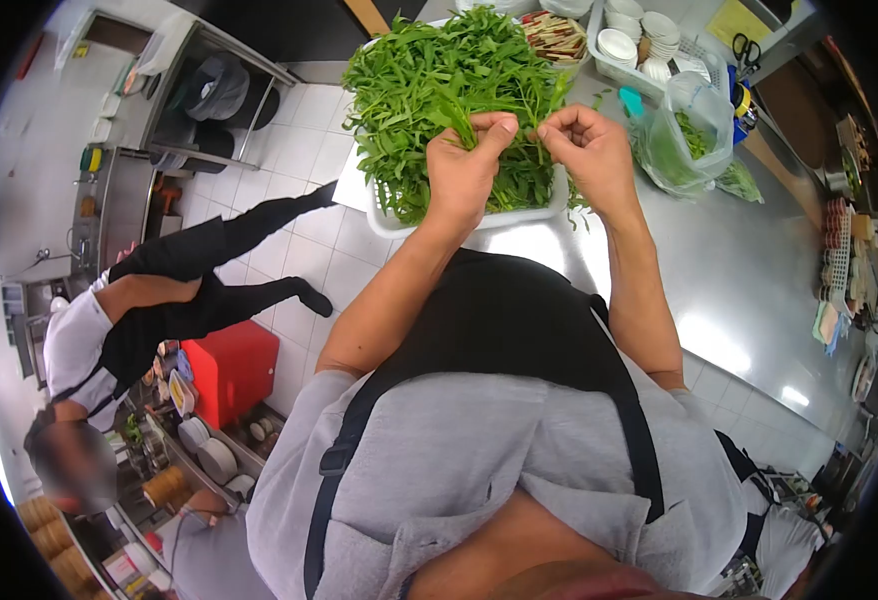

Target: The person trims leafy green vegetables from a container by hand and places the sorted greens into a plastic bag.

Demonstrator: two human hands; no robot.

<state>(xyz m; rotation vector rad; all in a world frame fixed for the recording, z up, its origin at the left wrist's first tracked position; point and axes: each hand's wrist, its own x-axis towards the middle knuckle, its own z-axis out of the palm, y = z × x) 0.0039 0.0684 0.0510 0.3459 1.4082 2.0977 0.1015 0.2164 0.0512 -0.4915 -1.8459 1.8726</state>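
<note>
Grey shirt (449, 440), bottom. Left hand (462, 170) grips sprig (455, 118); right hand (599, 155) pinches narrowly, contents unclear. Greens (439, 60) heap basket (521, 217), upper centre: much seemingly left.

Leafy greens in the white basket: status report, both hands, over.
Left hand holding a leafy sprig. Right hand pinched beside it, hold unclear. Leafy greens heaped in white basket. No obstruction visible.

no legible text, no readable labels
</note>
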